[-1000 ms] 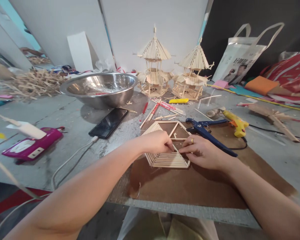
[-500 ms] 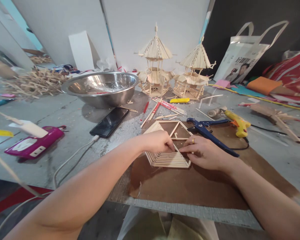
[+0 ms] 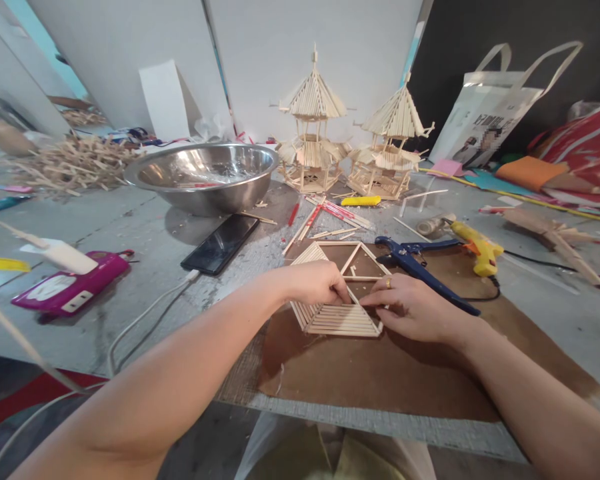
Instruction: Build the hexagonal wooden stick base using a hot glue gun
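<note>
A flat hexagonal frame of thin wooden sticks [image 3: 343, 325] lies on a brown board [image 3: 350, 380]. Its front and left sections are filled with rows of sticks; the back and right ones are open. Over the frame's middle, my left hand [image 3: 323, 283] is closed, its fingertips pinched down at the top of the front row. My right hand [image 3: 407, 303], with a ring on one finger, rests at the frame's right side. Its bent fingertips meet the slanting rib beside the left fingers. Whatever small piece lies between the fingertips is hidden.
Behind the board stand two stick pagodas [image 3: 314, 107] [image 3: 394, 127]. Blue cutters [image 3: 420, 267] and a yellow glue gun [image 3: 480, 250] lie right. To the left are a phone [image 3: 221, 245], a steel bowl [image 3: 205, 190], a purple power strip [image 3: 73, 283] and a stick pile [image 3: 75, 163].
The whole view has shifted very slightly. Both hands keep the same place on the stick frame, and nothing else has visibly moved.
</note>
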